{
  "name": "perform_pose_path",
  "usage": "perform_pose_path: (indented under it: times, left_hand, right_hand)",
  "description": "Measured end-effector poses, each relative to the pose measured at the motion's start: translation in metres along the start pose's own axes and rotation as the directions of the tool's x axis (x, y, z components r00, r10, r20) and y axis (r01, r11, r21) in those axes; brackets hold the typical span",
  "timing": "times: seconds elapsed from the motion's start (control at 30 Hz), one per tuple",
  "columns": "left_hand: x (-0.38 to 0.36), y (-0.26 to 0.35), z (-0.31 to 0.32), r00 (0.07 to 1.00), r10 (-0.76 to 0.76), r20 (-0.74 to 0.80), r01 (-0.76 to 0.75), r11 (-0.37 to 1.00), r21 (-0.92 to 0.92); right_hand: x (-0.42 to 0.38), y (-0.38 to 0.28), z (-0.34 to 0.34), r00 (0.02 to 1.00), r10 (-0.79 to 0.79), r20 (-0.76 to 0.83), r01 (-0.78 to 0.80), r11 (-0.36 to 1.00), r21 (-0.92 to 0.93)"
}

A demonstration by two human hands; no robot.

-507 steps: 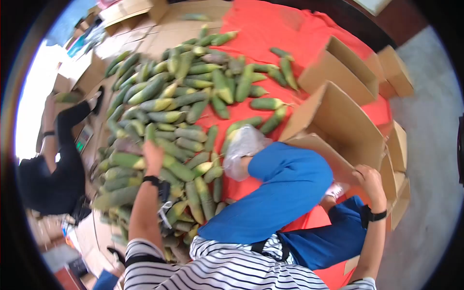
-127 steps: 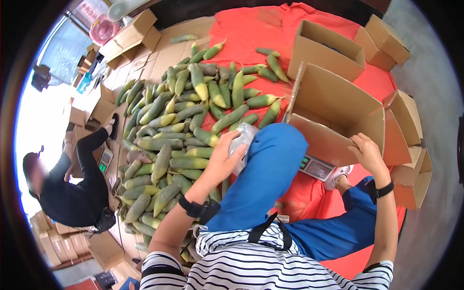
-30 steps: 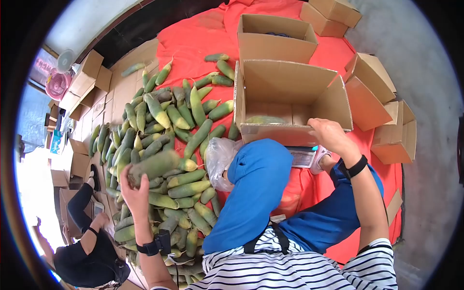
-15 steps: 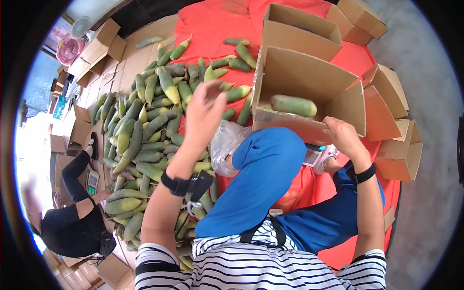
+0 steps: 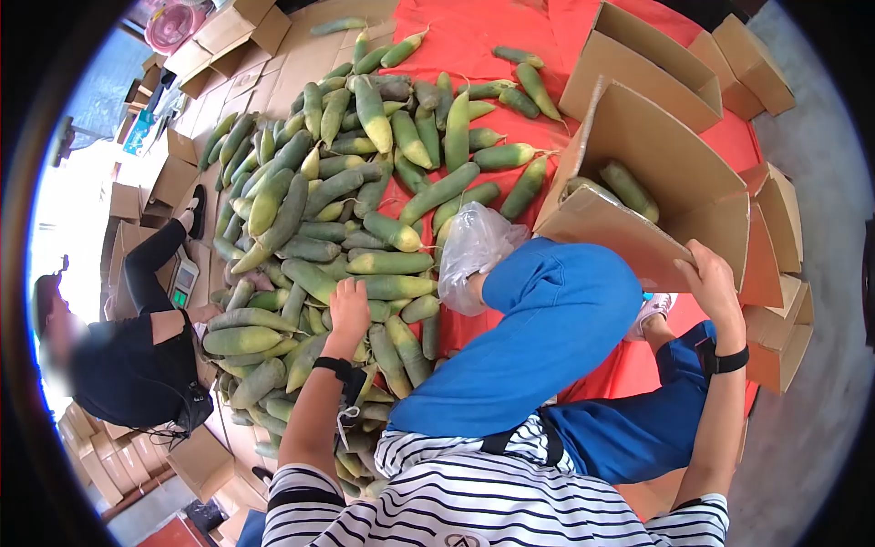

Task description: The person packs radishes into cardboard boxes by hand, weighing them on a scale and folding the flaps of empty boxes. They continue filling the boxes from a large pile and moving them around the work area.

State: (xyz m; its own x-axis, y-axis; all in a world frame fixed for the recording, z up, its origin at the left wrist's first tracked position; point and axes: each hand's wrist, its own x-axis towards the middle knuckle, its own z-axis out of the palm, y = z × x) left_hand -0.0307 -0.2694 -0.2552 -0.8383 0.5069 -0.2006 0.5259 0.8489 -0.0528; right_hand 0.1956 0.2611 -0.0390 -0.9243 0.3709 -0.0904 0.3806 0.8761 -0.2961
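Observation:
My left hand (image 5: pixel 350 313) is over the pile of green radishes (image 5: pixel 264 205), its fingertips resting by a radish and slightly apart, with nothing seen in its grasp. My right hand (image 5: pixel 709 278) pinches the near right rim of an open cardboard box (image 5: pixel 629 237), thumb and fingers on either side of the wall. Inside that box lies a green radish (image 5: pixel 629 191), and part of a second one shows beside it behind the near wall. A clear plastic bag (image 5: pixel 478 246) covers my foot between the pile and the box.
A second open box (image 5: pixel 638 68) stands behind the first, and more cartons (image 5: pixel 775 337) line the right side. Red sheeting (image 5: pixel 465 36) covers the floor. At left sits another person (image 5: pixel 137 365) in black beside a small scale (image 5: pixel 183 281).
My left hand has moved from beside the box down onto the radish pile. The right hand keeps hold of the box rim. The box looks more tilted, and the view has shifted.

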Motion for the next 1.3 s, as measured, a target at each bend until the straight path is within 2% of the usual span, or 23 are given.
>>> perform_pose_path:
  times: [0.07,0.13,0.17,0.23,0.33,0.37,0.43,0.5,0.57,0.6,0.63,0.7,0.73,0.8,0.83,0.87,0.9,0.97,1.0,1.1,1.17,1.3]
  left_hand:
    - [0.008,0.000,0.011,0.999,0.026,0.026,-0.028,0.999,0.045]
    - [0.016,0.000,0.021,0.999,0.053,-0.003,-0.051,0.979,0.196]
    - [0.022,0.000,0.026,0.999,0.054,0.000,-0.053,0.980,0.192]
    - [0.033,-0.003,0.031,0.981,-0.031,0.191,-0.015,0.972,0.235]
    - [0.038,-0.003,0.023,0.970,-0.011,0.242,-0.044,0.974,0.224]
    - [0.034,0.003,0.007,0.964,0.019,0.265,-0.070,0.980,0.184]
    - [0.018,0.016,-0.011,0.956,0.085,0.280,-0.112,0.990,0.083]
    - [0.000,0.024,-0.011,0.967,0.009,0.256,0.028,0.989,-0.142]
    - [-0.009,0.020,-0.010,0.948,-0.050,0.315,0.143,0.949,-0.280]
    - [-0.013,0.027,-0.040,0.902,-0.057,0.428,0.298,0.800,-0.521]
    - [-0.018,0.021,-0.035,0.906,-0.037,0.421,0.273,0.811,-0.517]
    - [-0.025,0.003,-0.024,0.888,-0.198,0.416,0.459,0.460,-0.760]
    - [-0.020,0.011,-0.044,0.894,-0.186,0.408,0.445,0.474,-0.760]
    - [-0.020,0.044,-0.127,0.963,-0.186,0.196,0.256,0.399,-0.881]
    - [-0.014,0.057,-0.156,0.978,-0.174,0.113,0.176,0.413,-0.893]
    - [-0.003,0.064,-0.177,0.991,-0.117,-0.068,0.010,0.567,-0.824]
    - [0.006,0.074,-0.199,0.974,-0.031,-0.226,-0.155,0.637,-0.755]
    - [0.024,0.127,-0.259,0.915,0.088,-0.393,-0.348,0.663,-0.662]
    - [0.035,0.151,-0.278,0.824,0.172,-0.540,-0.501,0.667,-0.551]
    - [0.076,0.223,-0.315,0.654,0.379,-0.655,-0.717,0.588,-0.375]
    - [0.099,0.260,-0.318,0.583,0.500,-0.641,-0.789,0.538,-0.297]
    - [0.109,0.273,-0.294,0.597,0.562,-0.572,-0.773,0.593,-0.224]
  right_hand:
    - [0.001,-0.002,-0.001,1.000,0.029,0.009,-0.029,1.000,-0.009]
    - [0.000,-0.003,0.000,0.999,0.036,-0.004,-0.036,0.999,-0.011]
    - [0.000,-0.004,0.000,0.999,0.038,-0.001,-0.038,0.999,-0.014]
    - [0.000,-0.005,0.000,0.999,0.035,0.009,-0.035,0.999,-0.031]
    - [-0.001,-0.001,0.003,1.000,0.017,-0.005,-0.017,0.999,-0.038]
    - [0.000,0.001,0.004,0.999,0.039,-0.017,-0.040,0.998,-0.041]
    - [0.000,0.006,0.006,1.000,-0.023,-0.014,0.022,0.995,-0.095]
    - [-0.003,0.005,0.005,0.999,-0.024,-0.031,0.022,0.998,-0.065]
    - [-0.003,0.008,0.006,0.998,-0.043,-0.049,0.040,0.998,-0.057]
    - [-0.005,0.009,0.007,0.998,-0.011,-0.064,0.007,0.998,-0.056]
    - [-0.004,0.011,0.009,0.998,-0.021,-0.053,0.019,0.999,-0.045]
    - [-0.003,0.011,0.007,0.998,-0.019,-0.059,0.017,0.999,-0.030]
    - [-0.004,0.010,0.007,0.998,-0.031,-0.062,0.029,0.999,-0.043]
    - [-0.004,0.010,0.007,0.997,-0.049,-0.061,0.045,0.997,-0.066]
    - [-0.005,0.011,0.010,0.997,-0.043,-0.063,0.039,0.997,-0.063]
    - [-0.005,0.013,0.012,0.996,-0.056,-0.073,0.052,0.997,-0.059]
    - [-0.003,0.014,0.012,0.994,-0.078,-0.082,0.073,0.996,-0.058]
    - [-0.003,0.012,0.010,0.994,-0.084,-0.077,0.078,0.994,-0.072]
    - [-0.004,0.010,0.009,0.995,-0.075,-0.069,0.069,0.994,-0.082]
    - [-0.006,0.008,0.010,0.995,-0.071,-0.068,0.065,0.995,-0.079]
    - [-0.007,0.008,0.010,0.995,-0.078,-0.068,0.072,0.994,-0.077]
    - [-0.007,0.010,0.012,0.994,-0.072,-0.086,0.067,0.996,-0.058]
